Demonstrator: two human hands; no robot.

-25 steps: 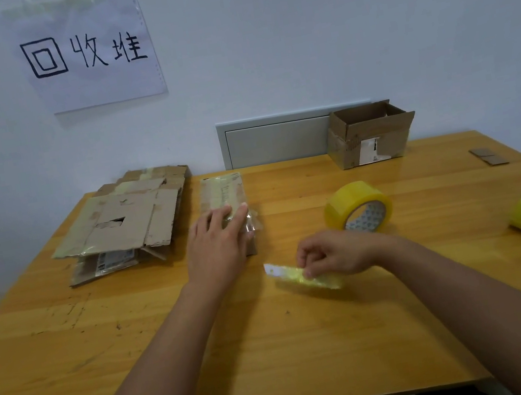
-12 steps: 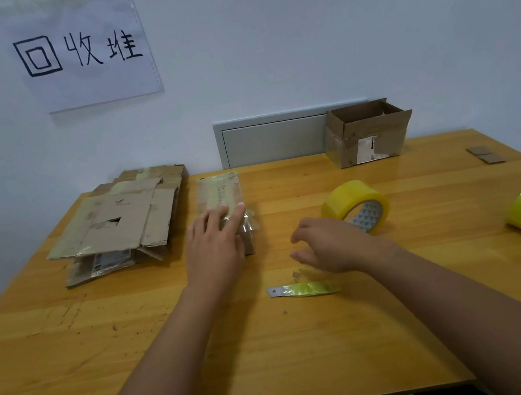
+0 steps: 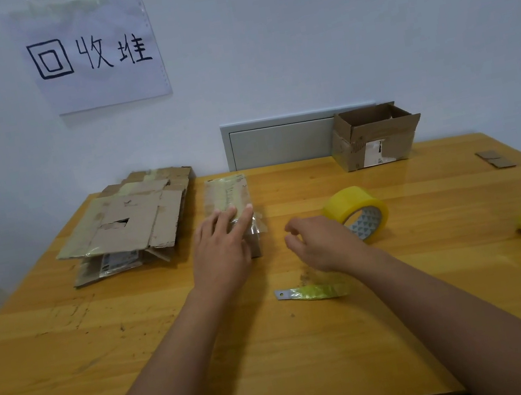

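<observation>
Flattened box (image 3: 226,192) wrapped in clear tape, lying toward the desk's (image 3: 73,369) back edge beside a cardboard pile (image 3: 127,220), left hand (image 3: 223,252) flat on its near end with fingers straight, right hand (image 3: 321,242) just beside it, loosely curled and holding nothing, tape roll (image 3: 354,206) behind that hand

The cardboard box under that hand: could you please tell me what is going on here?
A person rests the left hand flat on a taped cardboard box on the table. The right hand hovers beside it, loosely curled and empty. A small blade lies near it, and a tape roll stands just behind.
</observation>
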